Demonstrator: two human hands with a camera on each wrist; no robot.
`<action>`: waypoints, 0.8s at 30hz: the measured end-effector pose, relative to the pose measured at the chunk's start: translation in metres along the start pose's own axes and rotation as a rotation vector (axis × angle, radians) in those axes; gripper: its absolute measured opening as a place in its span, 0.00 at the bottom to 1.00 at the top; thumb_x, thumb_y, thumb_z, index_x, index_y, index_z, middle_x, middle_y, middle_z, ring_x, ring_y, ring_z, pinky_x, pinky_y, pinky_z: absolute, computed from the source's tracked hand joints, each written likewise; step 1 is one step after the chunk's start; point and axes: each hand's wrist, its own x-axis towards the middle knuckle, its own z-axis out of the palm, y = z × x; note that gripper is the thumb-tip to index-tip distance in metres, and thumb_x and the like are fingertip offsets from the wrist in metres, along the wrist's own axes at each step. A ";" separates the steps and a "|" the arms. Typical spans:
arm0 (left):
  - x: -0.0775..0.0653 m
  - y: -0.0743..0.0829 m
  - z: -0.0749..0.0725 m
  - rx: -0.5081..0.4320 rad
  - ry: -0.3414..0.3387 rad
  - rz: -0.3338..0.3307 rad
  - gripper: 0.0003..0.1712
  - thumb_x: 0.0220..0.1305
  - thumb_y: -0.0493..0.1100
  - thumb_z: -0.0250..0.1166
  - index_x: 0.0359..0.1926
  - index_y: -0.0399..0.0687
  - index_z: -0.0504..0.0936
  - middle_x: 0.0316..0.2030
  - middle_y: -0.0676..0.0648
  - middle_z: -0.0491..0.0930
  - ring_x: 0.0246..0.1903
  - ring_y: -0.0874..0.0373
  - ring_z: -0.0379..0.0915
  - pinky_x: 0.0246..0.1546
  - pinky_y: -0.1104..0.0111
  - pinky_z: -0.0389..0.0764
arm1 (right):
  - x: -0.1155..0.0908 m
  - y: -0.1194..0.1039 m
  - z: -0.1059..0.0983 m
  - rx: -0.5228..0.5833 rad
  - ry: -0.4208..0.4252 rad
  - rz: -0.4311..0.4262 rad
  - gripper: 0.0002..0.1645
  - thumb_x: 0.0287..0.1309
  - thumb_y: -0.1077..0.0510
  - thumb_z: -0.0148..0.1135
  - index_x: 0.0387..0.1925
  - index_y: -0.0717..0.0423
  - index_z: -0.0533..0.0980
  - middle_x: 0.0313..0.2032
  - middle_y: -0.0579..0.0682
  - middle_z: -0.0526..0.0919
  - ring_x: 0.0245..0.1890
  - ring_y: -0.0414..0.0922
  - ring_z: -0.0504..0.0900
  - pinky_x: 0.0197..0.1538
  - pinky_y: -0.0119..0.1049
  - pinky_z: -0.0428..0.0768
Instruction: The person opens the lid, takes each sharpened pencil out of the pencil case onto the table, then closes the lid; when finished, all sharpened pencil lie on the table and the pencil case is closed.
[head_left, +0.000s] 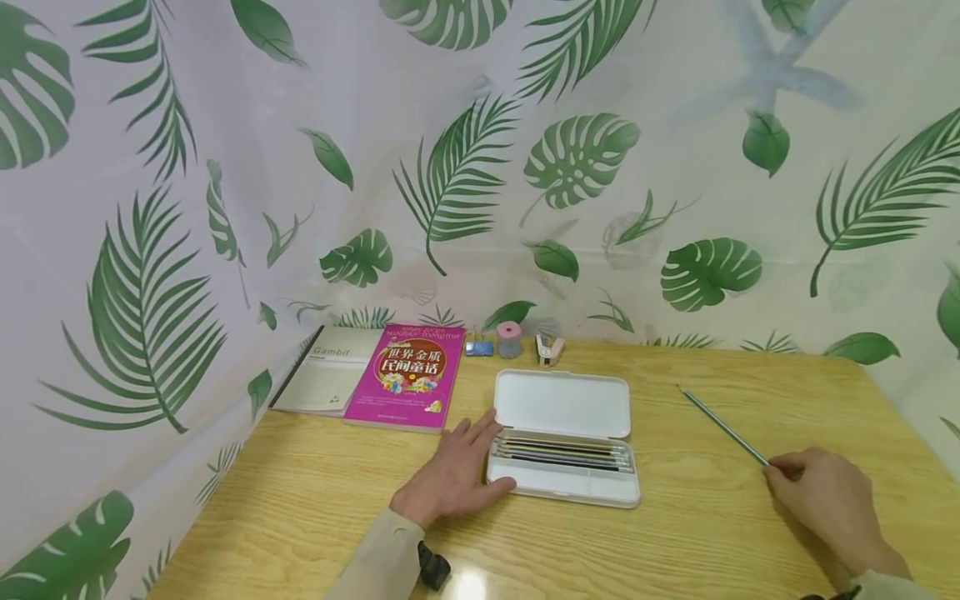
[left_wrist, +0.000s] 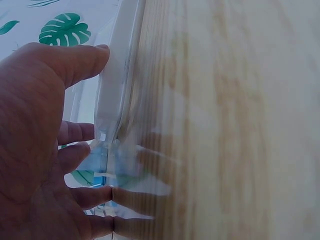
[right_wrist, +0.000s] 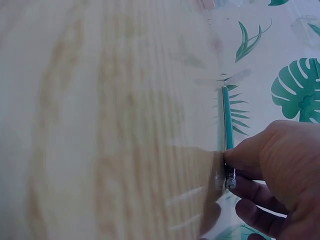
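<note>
On the right of the table, my right hand [head_left: 828, 504] pinches a green pencil [head_left: 723, 427] near its end, between thumb and fingers. The pencil lies slanted, its tip pointing away to the left; in the right wrist view its metal-capped end [right_wrist: 230, 181] shows by the fingertips. A white pencil case [head_left: 564, 483] lies with its lid [head_left: 562, 402] folded back, and several pencils [head_left: 562, 452] rest in its far compartment. My left hand [head_left: 457, 475] spreads at the case's left end. Its thumb [left_wrist: 82, 60] touches the case's near corner, while the fingers stretch along the left side.
A pink book [head_left: 408, 379] overlaps a grey notebook [head_left: 322, 375] at the back left. Behind the case stand blue binder clips [head_left: 479, 348], a pink-topped roll [head_left: 509, 340] and a small stapler [head_left: 549, 350]. A leaf-patterned curtain [head_left: 480, 242] closes off the table's back and left side.
</note>
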 end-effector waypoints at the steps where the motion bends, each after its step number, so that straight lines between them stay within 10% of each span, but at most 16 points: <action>1: 0.000 0.000 0.000 0.000 0.000 -0.001 0.48 0.65 0.68 0.58 0.76 0.49 0.57 0.78 0.48 0.47 0.73 0.34 0.49 0.70 0.39 0.53 | 0.000 0.000 0.000 0.001 0.001 0.000 0.09 0.54 0.58 0.70 0.31 0.61 0.87 0.32 0.64 0.86 0.32 0.66 0.82 0.26 0.53 0.75; 15: 0.000 -0.001 0.001 0.001 -0.001 -0.003 0.48 0.65 0.68 0.58 0.77 0.50 0.56 0.78 0.49 0.46 0.73 0.35 0.48 0.70 0.40 0.52 | 0.003 -0.009 -0.005 0.012 0.023 -0.009 0.17 0.57 0.48 0.69 0.34 0.58 0.87 0.28 0.52 0.85 0.25 0.49 0.80 0.27 0.46 0.71; 24: 0.000 -0.001 0.000 0.003 -0.005 0.000 0.49 0.65 0.68 0.58 0.77 0.50 0.55 0.79 0.49 0.45 0.73 0.36 0.47 0.70 0.40 0.51 | 0.013 -0.071 -0.006 0.128 -0.029 -0.148 0.15 0.61 0.53 0.68 0.40 0.61 0.86 0.35 0.55 0.87 0.33 0.56 0.81 0.30 0.48 0.78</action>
